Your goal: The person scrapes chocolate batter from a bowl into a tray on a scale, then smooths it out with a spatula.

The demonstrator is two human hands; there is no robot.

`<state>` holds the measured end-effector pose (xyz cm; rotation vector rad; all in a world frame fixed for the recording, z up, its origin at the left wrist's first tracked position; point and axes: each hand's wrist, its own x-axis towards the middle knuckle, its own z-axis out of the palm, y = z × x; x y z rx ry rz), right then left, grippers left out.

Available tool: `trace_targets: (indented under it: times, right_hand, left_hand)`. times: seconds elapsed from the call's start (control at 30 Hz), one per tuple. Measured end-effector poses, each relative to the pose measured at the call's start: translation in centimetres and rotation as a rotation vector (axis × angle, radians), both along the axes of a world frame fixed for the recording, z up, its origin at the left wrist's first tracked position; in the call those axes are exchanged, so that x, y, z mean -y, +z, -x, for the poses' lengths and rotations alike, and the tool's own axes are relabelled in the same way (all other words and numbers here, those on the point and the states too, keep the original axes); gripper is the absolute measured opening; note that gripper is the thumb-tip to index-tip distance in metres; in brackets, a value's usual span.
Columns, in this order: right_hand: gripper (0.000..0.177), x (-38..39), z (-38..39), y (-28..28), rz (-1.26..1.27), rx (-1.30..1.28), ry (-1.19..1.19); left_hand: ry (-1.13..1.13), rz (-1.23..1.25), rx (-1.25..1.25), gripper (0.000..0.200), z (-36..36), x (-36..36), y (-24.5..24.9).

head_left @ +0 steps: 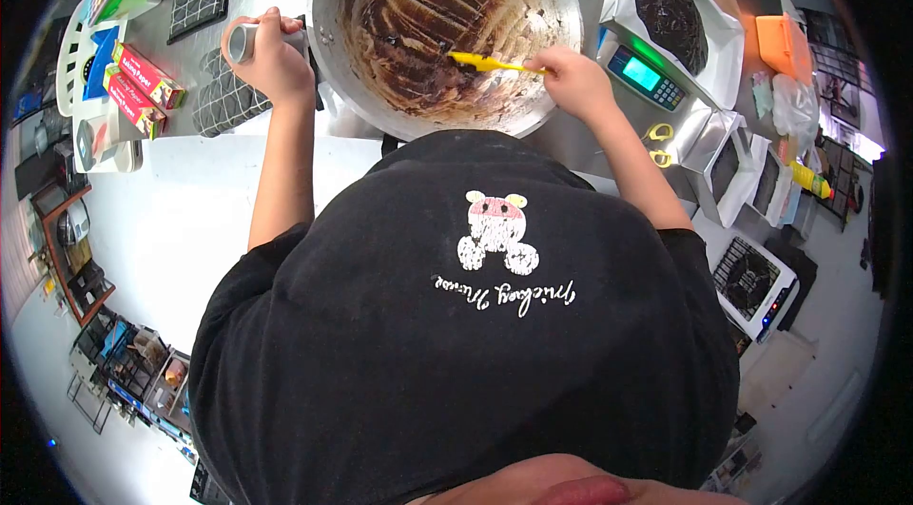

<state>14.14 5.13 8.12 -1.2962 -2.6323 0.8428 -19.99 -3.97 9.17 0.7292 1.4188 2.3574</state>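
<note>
A wide metal wok (561, 39) stands on the counter in front of me, its inside smeared with dark brown batter and marked with scrape lines. My left hand (271, 58) is wrapped round the wok's thick grey side handle (242, 43), at the left of the rim. Over the right side of the wok, my right hand (575, 84) is closed on the end of a yellow spatula (480, 62). The spatula's blade touches the batter near the middle of the wok.
At right, a paper-lined tin of dark batter (669, 20) sits on a digital scale (639, 73). Nearby are yellow-handled scissors (659, 132), more lined tins (728, 167) and an orange container (783, 44). Baking paper boxes (143, 87) and checked mitts (223, 96) lie at left.
</note>
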Motion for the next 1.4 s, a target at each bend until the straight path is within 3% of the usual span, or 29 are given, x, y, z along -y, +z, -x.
trace_targets:
  times: [0.07,0.37,0.5,0.6,0.9,1.1,1.27,1.4]
  right_hand:
    - [0.025,0.9,0.4,0.3,0.0,0.146,0.115]
    - [0.024,1.9,-0.1,2.0,0.125,0.2,0.253]
    - [0.024,0.8,-0.5,2.0,0.094,0.138,0.237]
    - [0.024,0.0,-0.4,1.4,0.061,0.168,0.031]
    - [0.023,1.1,-0.9,1.8,0.068,0.173,0.263]
    - [0.023,-0.9,1.0,1.4,-0.027,0.153,0.013]
    - [0.025,-1.3,1.7,-1.6,0.114,0.252,0.029]
    - [0.025,-0.9,1.2,-2.5,0.075,0.186,0.03]
  left_hand:
    - [0.0,0.001,0.024,0.016,0.0,0.1,-0.2]
    - [0.012,0.01,0.037,0.016,0.2,0.1,-0.7]
    - [0.013,0.002,0.053,0.016,0.0,0.0,-0.6]
    - [-0.012,-0.007,0.035,0.016,0.2,-0.1,-0.7]
    - [-0.005,0.004,0.053,0.016,0.1,0.0,-0.8]
    - [-0.007,0.01,0.055,0.016,-0.1,0.1,-0.6]
    - [0.022,0.016,0.054,0.014,-0.1,0.3,-0.8]
    - [0.051,0.016,0.082,0.014,-0.6,0.3,-0.4]
